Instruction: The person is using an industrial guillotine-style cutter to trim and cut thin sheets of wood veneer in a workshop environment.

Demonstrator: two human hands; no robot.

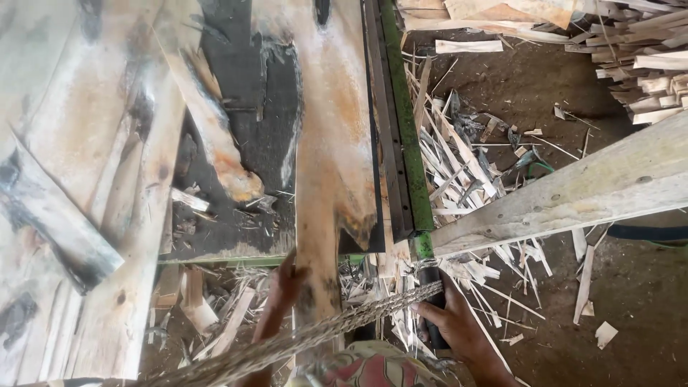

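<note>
We look straight down on a rough workbench (86,107) of pale, stained planks, and at about six o'clock our two hands come into the picture. The left hand (283,290) sits at seven o'clock from the middle, laid flat with fingers spread against the near end of a long pale board (333,143) that runs up toward twelve o'clock — it presses the wood rather than wrapping around it. The right hand (448,322) lies at five o'clock, curled shut around a dark upright handle (428,276), whose top meets the lower end of a green metal rail (405,122) beside the board's right edge. A twisted fibre rope (315,340) crosses in front of both wrists, slanting from eight o'clock up to the handle, blurred by closeness. Between the board and the planks on the left lies a dark, charred-looking patch (244,93) of the bench with a knobby offcut (215,129) on it. At three o'clock a broad grey beam (573,193) slants across the dirt floor (631,287), and splinters and thin wood scraps (466,165) are heaped just beside the rail; stacked slats (638,64) fill the one o'clock corner
</note>
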